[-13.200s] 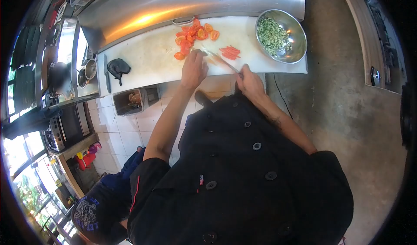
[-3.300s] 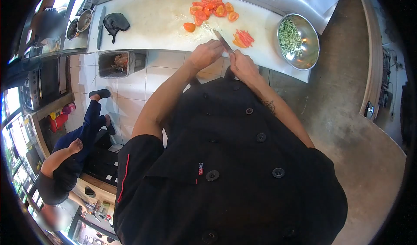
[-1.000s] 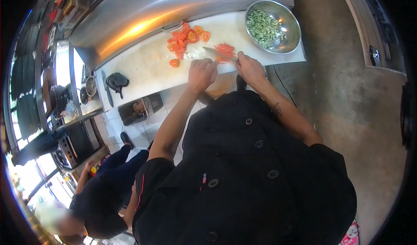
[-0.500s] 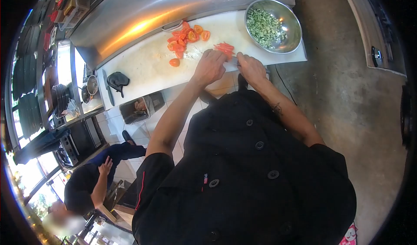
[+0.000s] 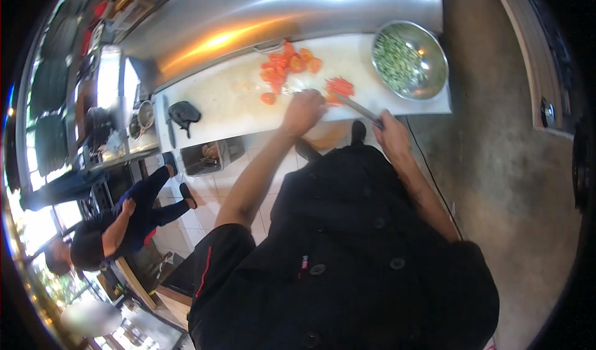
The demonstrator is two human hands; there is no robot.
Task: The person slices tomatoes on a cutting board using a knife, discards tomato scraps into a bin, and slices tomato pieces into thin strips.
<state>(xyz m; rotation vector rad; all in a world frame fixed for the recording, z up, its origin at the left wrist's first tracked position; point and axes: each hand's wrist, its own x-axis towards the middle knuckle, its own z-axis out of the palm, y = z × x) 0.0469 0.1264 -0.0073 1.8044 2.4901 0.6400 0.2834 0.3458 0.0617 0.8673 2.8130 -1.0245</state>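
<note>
My right hand (image 5: 392, 133) grips the handle of a knife (image 5: 359, 107), whose blade angles over the front of the white cutting board (image 5: 233, 111) to the tomato strips. My left hand (image 5: 304, 111) rests at the board's front edge with its fingers curled together; what they hold, if anything, is hidden. Thin tomato strips (image 5: 340, 86) lie just beyond the blade tip. Behind my left hand sits a pile of tomato pieces (image 5: 282, 64), with a single tomato piece (image 5: 267, 98) apart from it.
A steel bowl (image 5: 442, 71) of chopped green pieces (image 5: 397, 58) stands at the board's right end. A second knife (image 5: 169, 123) and a black object (image 5: 185, 113) lie at the left end. Below is a bin (image 5: 202, 159). Another person (image 5: 118, 232) is at the left.
My right hand has drawn back right and towards me, showing the knife's blade. The left hand stays at the board's edge. The view has shifted, and the other person's legs have moved.
</note>
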